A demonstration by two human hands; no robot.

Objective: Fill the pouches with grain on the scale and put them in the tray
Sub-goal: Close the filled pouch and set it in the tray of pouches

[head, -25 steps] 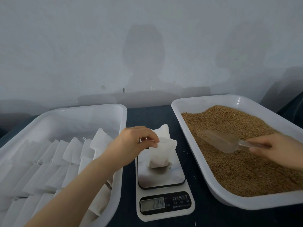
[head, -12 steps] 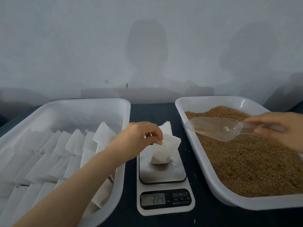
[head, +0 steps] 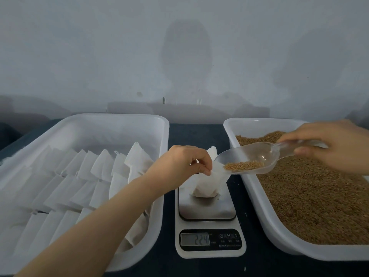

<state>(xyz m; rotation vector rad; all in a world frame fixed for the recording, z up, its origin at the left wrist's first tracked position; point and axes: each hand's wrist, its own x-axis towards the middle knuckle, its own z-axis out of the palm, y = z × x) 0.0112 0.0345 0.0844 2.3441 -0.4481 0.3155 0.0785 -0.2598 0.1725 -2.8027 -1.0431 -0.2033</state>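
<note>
Now, tray (head: 119, 116): kept beneath the left forearm, pouches (head: 99, 166) lined inside.
Scale (head: 207, 242): set between the hands.
Pouch (head: 207, 186): on scale, pinched open by the left hand (head: 185, 162) for pouring.
Scoop (head: 249, 154): gripped by the right hand (head: 335, 144), grain (head: 243, 165) held at the pouch mouth.

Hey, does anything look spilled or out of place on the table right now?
Yes, slightly: a few loose grains lie on the dark table between the scale and the grain tray. Another speck lies near the front edge. Nothing else looks off.
</note>
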